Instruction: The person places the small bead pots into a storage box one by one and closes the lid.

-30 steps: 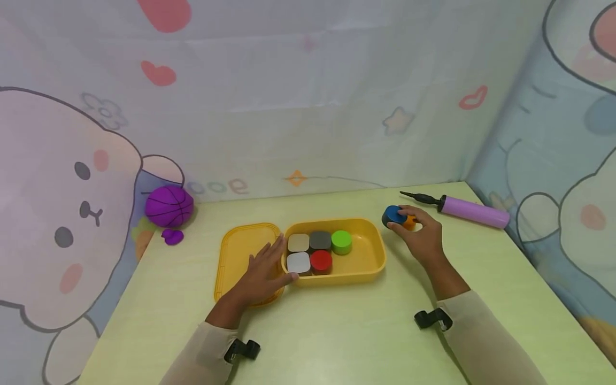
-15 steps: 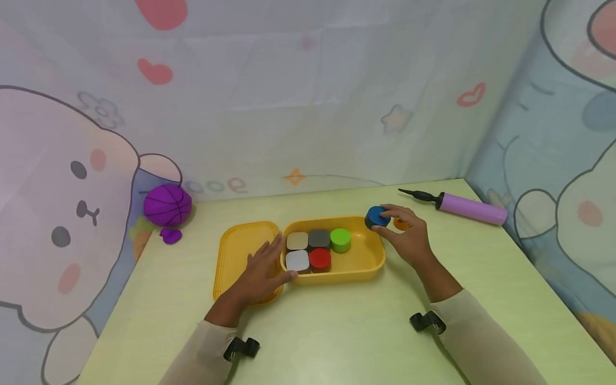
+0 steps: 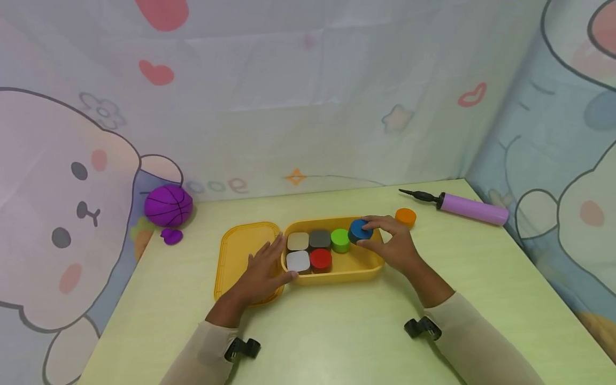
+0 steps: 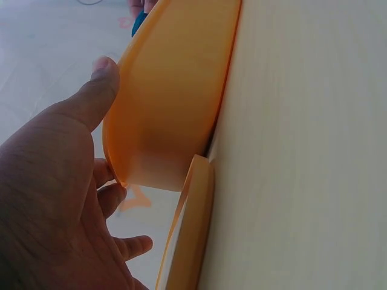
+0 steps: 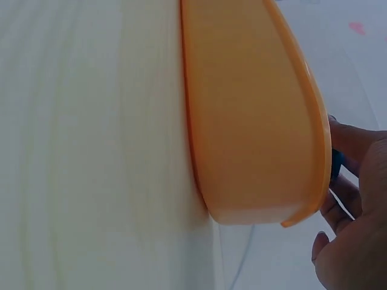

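My right hand point(image 3: 395, 247) pinches a blue round block point(image 3: 360, 231) with a darker side, over the right part of a yellow box point(image 3: 363, 275). In the right wrist view the box wall hides most of the blue round block point(image 5: 336, 163). Left of it in the box are a green round block point(image 3: 340, 240), a red round block point(image 3: 321, 260) and white, beige and grey square-topped blocks. My left hand point(image 3: 260, 275) rests at the box's left end, over a flat yellow lid point(image 3: 238, 256). In the left wrist view its thumb touches the rim and its fingers are spread.
An orange round block point(image 3: 406, 217) lies on the table behind my right hand. A purple hand pump point(image 3: 471, 208) is at the back right. On the left stand a purple ball point(image 3: 168, 206) and a small purple duck point(image 3: 171, 236). A printed cloth hangs behind the table.
My right hand has carried the blue round block left, from beside the orange one to over the box, and lowered it. The orange block now shows fully. The left hand has stayed put.
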`<state>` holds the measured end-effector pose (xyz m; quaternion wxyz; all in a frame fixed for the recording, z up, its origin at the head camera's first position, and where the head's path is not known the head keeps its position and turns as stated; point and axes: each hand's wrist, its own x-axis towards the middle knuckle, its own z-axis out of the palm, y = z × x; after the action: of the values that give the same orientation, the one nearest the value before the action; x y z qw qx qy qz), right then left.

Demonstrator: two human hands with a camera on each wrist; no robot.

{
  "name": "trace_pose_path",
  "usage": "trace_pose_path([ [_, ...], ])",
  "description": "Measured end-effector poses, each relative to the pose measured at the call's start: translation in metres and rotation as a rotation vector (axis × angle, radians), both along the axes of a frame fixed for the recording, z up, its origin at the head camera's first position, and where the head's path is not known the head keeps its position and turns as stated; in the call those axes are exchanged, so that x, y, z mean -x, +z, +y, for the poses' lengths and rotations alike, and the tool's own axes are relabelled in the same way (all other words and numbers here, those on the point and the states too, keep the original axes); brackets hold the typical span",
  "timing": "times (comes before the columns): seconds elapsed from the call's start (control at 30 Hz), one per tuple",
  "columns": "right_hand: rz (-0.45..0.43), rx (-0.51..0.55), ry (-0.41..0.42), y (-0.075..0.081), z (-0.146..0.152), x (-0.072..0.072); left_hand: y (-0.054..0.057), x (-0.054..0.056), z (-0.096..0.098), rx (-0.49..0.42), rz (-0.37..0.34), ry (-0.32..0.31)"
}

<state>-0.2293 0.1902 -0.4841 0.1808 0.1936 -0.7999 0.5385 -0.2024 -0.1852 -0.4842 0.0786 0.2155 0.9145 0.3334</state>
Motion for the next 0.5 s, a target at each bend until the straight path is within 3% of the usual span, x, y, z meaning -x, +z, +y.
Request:
trace_pose_path([
  [0.23, -0.075, -0.021, 0.083, -0.0041, -0.0036, -0.0028, 0.0005, 0.0003, -0.0004, 0.006, -0.006, -0.004],
  [0.5, -0.035, -0.091, 0.135, -0.0103, -0.0086, -0.0025, -0.001, 0.0016, -0.0018, 0.004, -0.009, -0.005],
])
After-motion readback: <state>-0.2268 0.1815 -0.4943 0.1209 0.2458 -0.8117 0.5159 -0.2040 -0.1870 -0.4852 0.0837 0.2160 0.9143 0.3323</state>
